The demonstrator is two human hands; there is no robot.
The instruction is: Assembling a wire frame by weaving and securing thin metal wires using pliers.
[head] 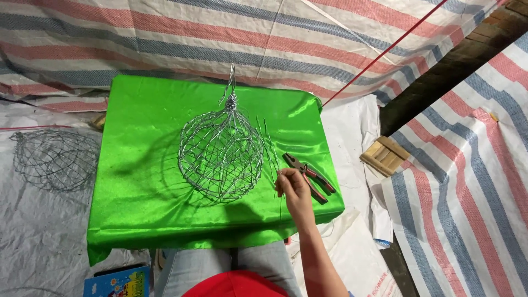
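A second wire basket (55,159) lay at left of frame on grey sheeting, apparently empty. Centre frame: round wire cage (221,154) lay on the green cloth (143,165), twisted neck pointing up-frame, nothing visible inside. Loose wire strands (268,146) lay just right of the cage. Right hand (293,187), lower centre-right, pinched one strand between fingertips. Pliers (311,177) lay immediately right of the hand, untouched.

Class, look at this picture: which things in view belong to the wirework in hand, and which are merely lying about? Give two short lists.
In use:
right hand pinching loose wire strands
round wire basket
pliers
green cloth-covered table

Lying about:
second wire basket on the floor sheet
small wooden block
blue printed box
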